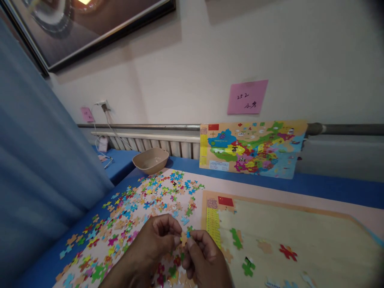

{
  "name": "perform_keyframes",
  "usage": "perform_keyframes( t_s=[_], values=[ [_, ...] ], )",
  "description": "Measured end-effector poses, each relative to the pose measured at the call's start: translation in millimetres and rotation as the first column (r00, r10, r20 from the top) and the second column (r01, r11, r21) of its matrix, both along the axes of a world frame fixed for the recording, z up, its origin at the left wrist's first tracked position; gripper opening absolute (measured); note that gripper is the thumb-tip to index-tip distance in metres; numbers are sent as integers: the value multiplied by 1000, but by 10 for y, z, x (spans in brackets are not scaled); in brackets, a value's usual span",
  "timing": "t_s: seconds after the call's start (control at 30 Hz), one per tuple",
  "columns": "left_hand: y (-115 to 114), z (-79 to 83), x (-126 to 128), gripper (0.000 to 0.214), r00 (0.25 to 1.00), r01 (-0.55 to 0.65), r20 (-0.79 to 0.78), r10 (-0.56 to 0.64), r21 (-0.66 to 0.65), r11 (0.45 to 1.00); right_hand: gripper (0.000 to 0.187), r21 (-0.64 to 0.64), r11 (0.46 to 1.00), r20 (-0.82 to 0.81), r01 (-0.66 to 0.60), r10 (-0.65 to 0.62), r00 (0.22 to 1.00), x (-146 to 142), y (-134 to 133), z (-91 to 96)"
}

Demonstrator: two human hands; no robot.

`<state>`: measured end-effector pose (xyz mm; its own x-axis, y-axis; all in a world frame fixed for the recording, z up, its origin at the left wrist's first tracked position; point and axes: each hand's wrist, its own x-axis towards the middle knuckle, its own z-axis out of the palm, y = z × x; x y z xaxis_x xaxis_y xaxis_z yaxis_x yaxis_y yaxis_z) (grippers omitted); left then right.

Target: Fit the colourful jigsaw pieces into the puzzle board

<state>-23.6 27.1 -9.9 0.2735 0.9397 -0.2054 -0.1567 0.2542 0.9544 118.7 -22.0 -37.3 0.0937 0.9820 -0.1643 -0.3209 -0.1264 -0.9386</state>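
Both hands are up close over the pile, fingers curled, in a pinch grip. Left hand (pixel 157 240) has a tan jigsaw piece (pixel 183 239) between thumb and fingertips. Right hand (pixel 204 256) pinches a small blue-green jigsaw piece (pixel 189 233) right beside it. The two pieces are touching or nearly so; can't tell if they're interlocked, too small and partly behind the fingers.

Under the hands is a loose, single-layer spread of thin die-cut pieces (pixel 129 218), knobbed and multicoloured, lying on a pale pink sheet (pixel 192 188). The sheet sits on a blue table cover (pixel 330 189).

Right of the hands is a flat wooden puzzle tray (pixel 294 228) with a cream recessed field, a printed red flag and a yellow strip along its left side. A few pieces sit in it: green, tan and red, irregular shapes.

Behind that, a printed colour map board (pixel 253 150) leans upright against a metal pipe (pixel 345 129). A shallow tan bowl (pixel 151 161) sits at the far table edge, in front of a white ribbed radiator (pixel 150 144). Pink handwritten note (pixel 247 97) is stuck on the wall. Blue fabric curtain (pixel 39 140) hangs down the left side.
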Motion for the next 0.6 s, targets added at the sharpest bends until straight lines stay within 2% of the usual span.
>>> perform_keyframes(
  t_s=[0.1, 0.2, 0.3, 0.37, 0.5, 0.6],
  values=[
    [8, 13, 6, 21, 999, -41, -5, 41, 11, 999, 38, 21, 1000, 17, 16, -16, 1000, 20, 3, 20],
    [17, 83, 37, 20, 994, -107, -34, 108, 14, 994, 39, 180, 983, 221, 44, -84, 972, 84, 8, 31],
    [28, 156, 69, 20, 987, -140, -76, 139, -1, 990, 30, 336, 938, 450, -80, -86, 889, 172, 11, 57],
    [29, 194, 76, 19, 986, -141, -94, 140, -12, 990, 27, 404, 901, 539, -160, -93, 837, 221, 10, 83],
    [20, 249, 53, 21, 988, -105, -111, 103, -9, 994, 28, 483, 852, 599, -200, -155, 786, 283, 13, 104],
    [10, 280, 38, 24, 985, -79, -150, 79, 4, 997, 30, 511, 823, 642, -248, -173, 747, 300, 37, 37]
  ],
)
